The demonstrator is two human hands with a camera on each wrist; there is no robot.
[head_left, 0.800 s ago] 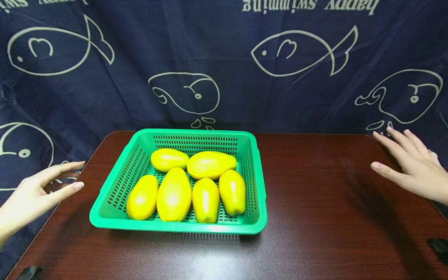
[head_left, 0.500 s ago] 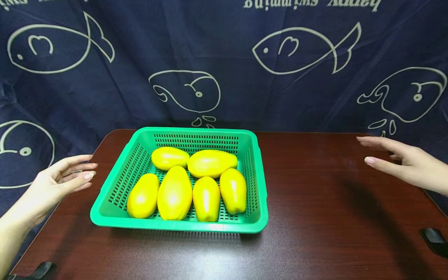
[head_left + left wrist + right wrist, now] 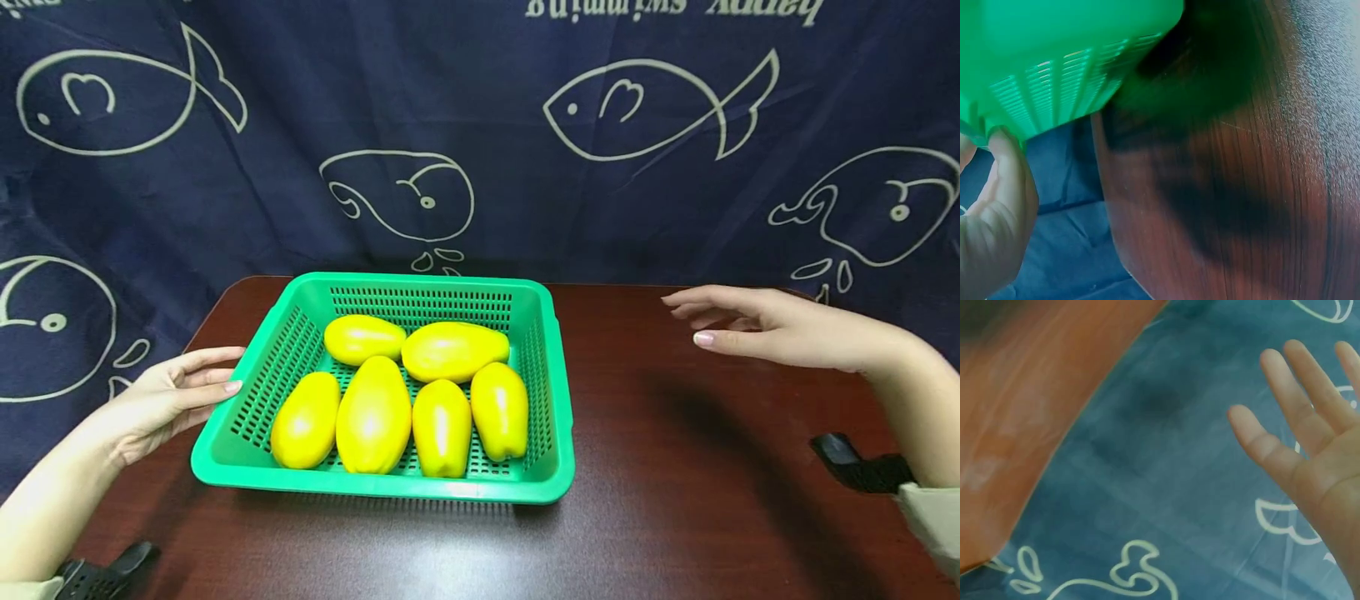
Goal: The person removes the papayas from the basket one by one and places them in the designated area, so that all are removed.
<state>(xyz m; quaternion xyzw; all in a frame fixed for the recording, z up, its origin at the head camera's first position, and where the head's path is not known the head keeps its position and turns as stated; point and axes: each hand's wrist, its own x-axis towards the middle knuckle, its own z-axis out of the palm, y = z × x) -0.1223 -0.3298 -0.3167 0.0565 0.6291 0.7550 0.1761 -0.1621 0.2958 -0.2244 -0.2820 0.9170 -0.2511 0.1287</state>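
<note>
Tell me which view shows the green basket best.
The head view: the green basket fits whole in frame, yellow fruits visible inside. The left wrist view shows only a cropped part of its outside; in the right wrist view, none is discernible.

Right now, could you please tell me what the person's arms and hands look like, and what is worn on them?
The left hand and right hand wear no gloves. Pale sleeves end on the forearms; a black device shows near each sleeve's edge. No cables are visible.
</note>
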